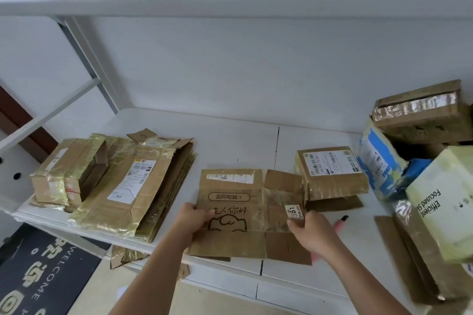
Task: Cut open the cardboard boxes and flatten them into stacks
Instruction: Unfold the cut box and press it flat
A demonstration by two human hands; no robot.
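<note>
The pink cutter (340, 224), right of centre, is largely hidden behind the right hand (311, 231). The pale green box (445, 202) and the brown box (422, 112) above it are cut off by the right edge. The doormat (38, 271) is cropped at lower left. Label print is too small to be read.

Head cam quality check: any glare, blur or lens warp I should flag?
Head view: glare on the taped box top right and on the tape of the flattened stack; wide-angle bending of the shelf frame; soft detail overall, label text on the small box unreadable; even light, faint shadows under both hands.
</note>
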